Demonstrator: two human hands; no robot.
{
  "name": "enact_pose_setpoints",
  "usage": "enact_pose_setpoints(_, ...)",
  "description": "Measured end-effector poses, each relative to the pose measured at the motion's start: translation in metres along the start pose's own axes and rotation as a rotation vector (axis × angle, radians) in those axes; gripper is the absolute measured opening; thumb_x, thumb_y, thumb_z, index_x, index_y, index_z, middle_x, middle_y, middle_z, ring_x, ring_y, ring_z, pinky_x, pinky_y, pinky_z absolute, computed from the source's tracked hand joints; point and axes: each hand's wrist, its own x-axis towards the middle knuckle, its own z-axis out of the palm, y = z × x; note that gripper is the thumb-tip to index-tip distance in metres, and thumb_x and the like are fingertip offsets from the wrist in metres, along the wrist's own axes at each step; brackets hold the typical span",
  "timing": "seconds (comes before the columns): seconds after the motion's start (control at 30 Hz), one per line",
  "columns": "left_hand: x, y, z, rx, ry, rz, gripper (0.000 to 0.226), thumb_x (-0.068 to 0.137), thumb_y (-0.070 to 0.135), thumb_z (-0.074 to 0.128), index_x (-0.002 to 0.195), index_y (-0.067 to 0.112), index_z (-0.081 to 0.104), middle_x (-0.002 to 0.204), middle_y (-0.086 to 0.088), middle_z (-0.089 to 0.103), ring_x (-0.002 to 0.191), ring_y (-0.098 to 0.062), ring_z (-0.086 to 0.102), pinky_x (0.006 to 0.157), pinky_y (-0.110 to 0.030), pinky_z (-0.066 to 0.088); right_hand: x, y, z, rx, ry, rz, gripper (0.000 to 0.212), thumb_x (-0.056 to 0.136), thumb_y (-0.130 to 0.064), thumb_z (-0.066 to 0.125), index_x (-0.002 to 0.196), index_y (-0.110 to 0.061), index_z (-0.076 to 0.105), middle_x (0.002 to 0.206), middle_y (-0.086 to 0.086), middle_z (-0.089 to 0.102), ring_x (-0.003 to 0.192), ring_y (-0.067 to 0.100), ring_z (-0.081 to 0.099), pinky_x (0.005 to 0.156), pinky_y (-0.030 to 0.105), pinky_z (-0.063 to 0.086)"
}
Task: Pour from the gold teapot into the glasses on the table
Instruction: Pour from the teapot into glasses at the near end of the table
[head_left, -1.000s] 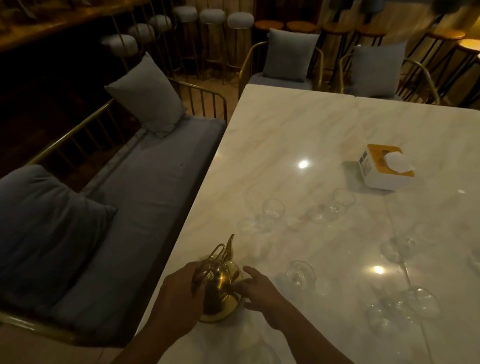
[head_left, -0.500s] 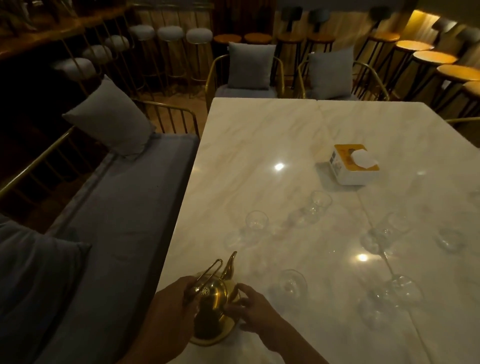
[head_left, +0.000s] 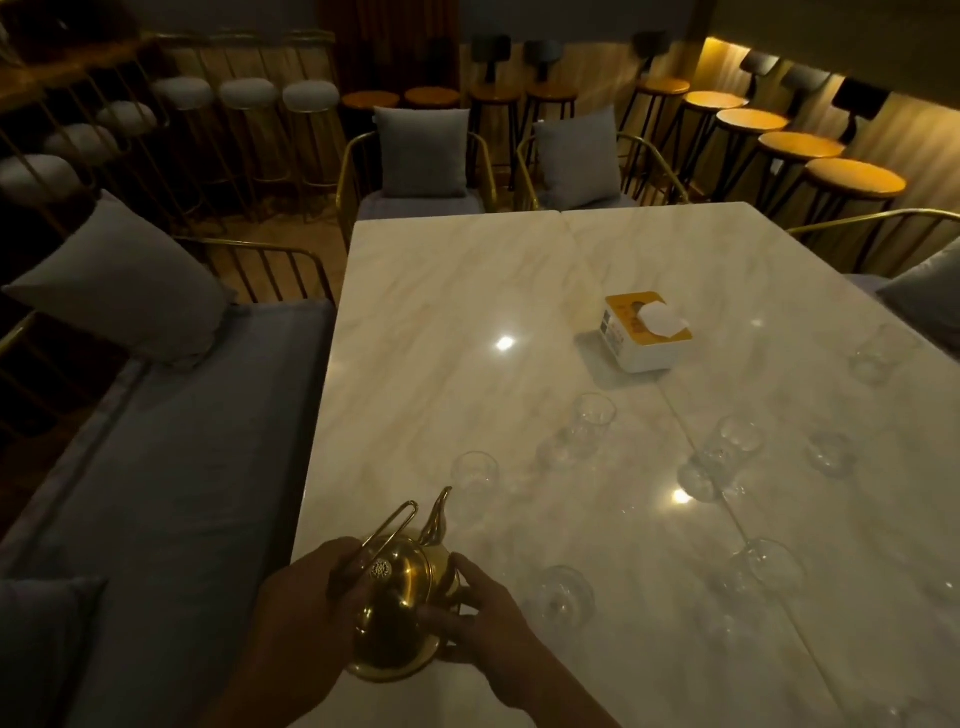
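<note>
The gold teapot (head_left: 400, 613) stands near the front left corner of the marble table (head_left: 467, 291), its spout pointing away from me. My left hand (head_left: 306, 618) grips its left side by the wire handle. My right hand (head_left: 483, 623) curls round its right side and base. Several clear glasses stand on the table: one just beyond the spout (head_left: 474, 475), one right of the pot (head_left: 563, 597), one further back (head_left: 592, 421), and others to the right (head_left: 737, 441).
A white and yellow tissue box (head_left: 647, 332) sits mid-table. A grey cushioned bench (head_left: 171, 441) runs along the left edge. Two cushioned chairs (head_left: 421, 156) stand at the far end, with bar stools (head_left: 852, 179) behind them.
The view has swung right and up, showing more of the table and glasses. Both hands stay on the teapot; my right hand has closed further round its base.
</note>
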Motion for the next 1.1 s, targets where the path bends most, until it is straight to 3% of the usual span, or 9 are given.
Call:
enact_pose_setpoints(0.07,0.009,0.001,-0.004,0.007,0.01,0.024,0.03,0.087,0.008,0.066,0.097,0.035,0.059,0.083,0.014,0.067,0.079,-0.003,0.063,0.068,-0.014,0.049,-0.001,-0.009,0.003,0.004,0.014,-0.032,0.057,0.076,-0.019,0.085,0.099,-0.064,0.058,0.124,0.002,0.057,0.115,0.03,0.061,0.088,0.047,0.06)
enact_pose_setpoints(0.2,0.026,0.004,-0.009,0.017,-0.007,0.061,0.038,0.087,0.006,0.066,0.097,0.04,0.055,0.086,0.021,0.064,0.079,0.006,0.06,0.061,-0.006,0.044,0.001,-0.022,0.009,0.012,0.024,-0.082,0.055,0.079,-0.02,0.083,0.09,-0.07,0.063,0.125,0.004,0.058,0.117,0.031,0.06,0.087,0.046,0.061)
enact_pose_setpoints(0.33,0.041,0.004,-0.01,0.018,-0.029,0.056,0.028,0.088,0.007,0.064,0.101,0.031,0.059,0.087,0.014,0.065,0.083,0.003,0.06,0.071,-0.012,0.046,0.005,-0.029,0.01,0.024,0.028,-0.089,0.056,0.081,-0.018,0.082,0.084,-0.071,0.063,0.121,0.001,0.059,0.116,0.031,0.061,0.09,0.05,0.059)
enact_pose_setpoints(0.47,0.051,0.008,-0.008,0.034,-0.028,0.071,0.022,0.091,0.007,0.061,0.096,0.028,0.056,0.083,0.015,0.062,0.076,0.001,0.058,0.062,-0.008,0.041,0.01,-0.03,0.01,0.054,0.03,-0.076,0.052,0.081,-0.019,0.082,0.086,-0.068,0.066,0.122,0.006,0.061,0.112,0.03,0.064,0.088,0.049,0.06)
enact_pose_setpoints(0.53,0.055,0.008,-0.008,0.051,-0.03,0.072,0.02,0.092,0.01,0.06,0.102,0.028,0.058,0.084,0.017,0.061,0.078,0.001,0.057,0.066,-0.008,0.041,0.012,-0.029,0.011,0.067,0.031,-0.064,0.048,0.08,-0.02,0.083,0.09,-0.064,0.066,0.125,0.009,0.061,0.112,0.031,0.065,0.086,0.048,0.061)
enact_pose_setpoints(0.67,0.062,0.004,-0.009,0.094,-0.048,0.044,0.035,0.093,0.018,0.06,0.128,0.018,0.058,0.108,0.003,0.066,0.097,-0.009,0.06,0.088,-0.028,0.052,0.015,-0.028,0.012,0.076,0.028,-0.037,0.038,0.08,-0.023,0.083,0.093,-0.056,0.069,0.126,0.014,0.061,0.111,0.033,0.066,0.086,0.049,0.061)
enact_pose_setpoints(0.87,0.067,0.01,-0.01,0.122,-0.057,0.028,0.04,0.093,0.023,0.06,0.132,0.017,0.056,0.118,-0.003,0.066,0.106,-0.017,0.061,0.095,-0.038,0.052,0.02,-0.023,0.01,0.057,0.031,-0.016,0.031,0.083,-0.024,0.08,0.101,-0.047,0.068,0.12,0.015,0.068,0.107,0.031,0.069,0.088,0.05,0.06)
enact_pose_setpoints(1.1,0.072,0.017,-0.009,0.147,-0.068,0.056,0.043,0.093,0.022,0.06,0.135,0.014,0.053,0.122,-0.008,0.065,0.112,-0.022,0.06,0.101,-0.043,0.049,0.023,-0.021,0.008,0.072,0.036,0.035,0.032,0.084,-0.025,0.079,0.105,-0.045,0.066,0.118,0.013,0.069,0.104,0.029,0.07,0.077,0.04,0.062)
